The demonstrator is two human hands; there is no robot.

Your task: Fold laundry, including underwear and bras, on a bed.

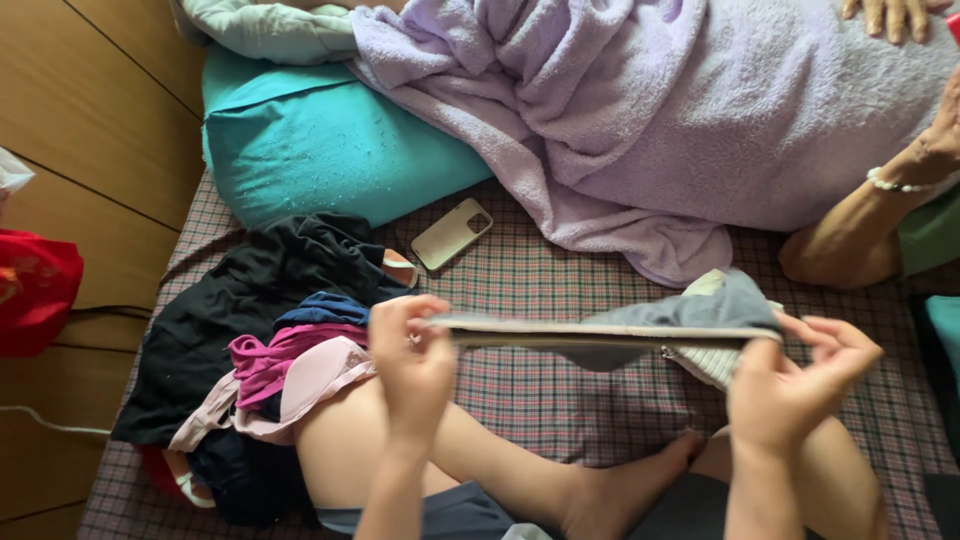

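Left hand and right hand raised, fingers pinched.

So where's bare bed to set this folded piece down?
Free checked sheet lies between the phone, the lilac towel and the grey garment stretched between left hand and right hand. The clothes pile crowds the left.

Grey garment taut between both hands, above checked sheet.

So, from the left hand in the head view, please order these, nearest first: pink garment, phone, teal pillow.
From the left hand:
1. Pink garment, just beside it on the clothes pile.
2. Phone, above it on the checked sheet.
3. Teal pillow, farthest, at the upper left.
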